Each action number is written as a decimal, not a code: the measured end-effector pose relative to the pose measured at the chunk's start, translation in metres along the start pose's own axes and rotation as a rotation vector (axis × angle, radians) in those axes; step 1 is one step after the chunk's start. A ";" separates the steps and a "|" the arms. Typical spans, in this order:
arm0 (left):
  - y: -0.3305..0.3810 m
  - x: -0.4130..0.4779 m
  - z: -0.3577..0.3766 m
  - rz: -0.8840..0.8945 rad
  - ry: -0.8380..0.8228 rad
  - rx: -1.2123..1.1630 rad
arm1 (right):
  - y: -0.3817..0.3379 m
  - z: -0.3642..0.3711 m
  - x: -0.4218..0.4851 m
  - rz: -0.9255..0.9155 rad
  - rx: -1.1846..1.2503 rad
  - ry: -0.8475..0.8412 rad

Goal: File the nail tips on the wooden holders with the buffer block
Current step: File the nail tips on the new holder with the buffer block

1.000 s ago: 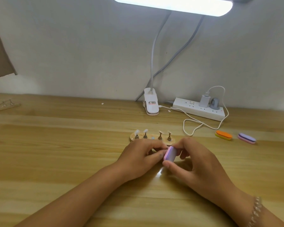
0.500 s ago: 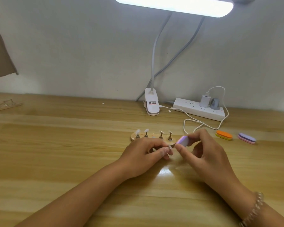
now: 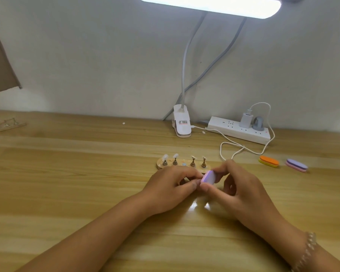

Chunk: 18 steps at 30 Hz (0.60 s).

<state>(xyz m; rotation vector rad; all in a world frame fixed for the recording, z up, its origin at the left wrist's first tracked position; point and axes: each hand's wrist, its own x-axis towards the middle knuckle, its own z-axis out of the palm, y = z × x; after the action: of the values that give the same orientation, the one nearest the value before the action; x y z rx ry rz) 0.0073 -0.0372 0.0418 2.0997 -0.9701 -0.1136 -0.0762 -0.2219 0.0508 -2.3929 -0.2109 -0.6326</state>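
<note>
1. My right grip (image 3: 241, 191) pinches the purple buffer block (image 3: 208, 177) between thumb and fingertips, just nearer than the right end of the wooden holder (image 3: 159, 165).
2. My left grip (image 3: 169, 189) is curled, with its fingertips at the block's left edge. I cannot tell whether it pinches anything.
3. The holder lies on the bench (image 3: 67, 183), with two nail tips (image 3: 164, 157) on its left pegs.

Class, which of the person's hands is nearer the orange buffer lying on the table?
Right. The right hand sits just left of the orange buffer; the left hand lies farther left, past the right hand.
</note>
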 end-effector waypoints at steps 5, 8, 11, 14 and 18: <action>-0.001 -0.001 0.000 0.017 0.007 0.003 | -0.003 0.001 -0.003 -0.071 -0.057 -0.010; 0.000 0.000 0.001 0.017 0.012 0.009 | -0.001 0.000 -0.002 -0.012 0.015 -0.007; 0.000 -0.001 0.001 0.008 0.012 0.015 | 0.002 -0.002 0.001 0.017 -0.022 0.043; 0.000 -0.002 0.000 0.007 0.010 -0.007 | -0.005 0.001 -0.003 -0.095 -0.094 -0.010; 0.001 0.000 0.001 0.010 0.045 -0.068 | 0.001 -0.003 0.001 0.037 -0.015 0.038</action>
<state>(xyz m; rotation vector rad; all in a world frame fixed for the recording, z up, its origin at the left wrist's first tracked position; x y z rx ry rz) 0.0064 -0.0381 0.0416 2.0262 -0.9375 -0.0927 -0.0760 -0.2239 0.0528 -2.3915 -0.1459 -0.6636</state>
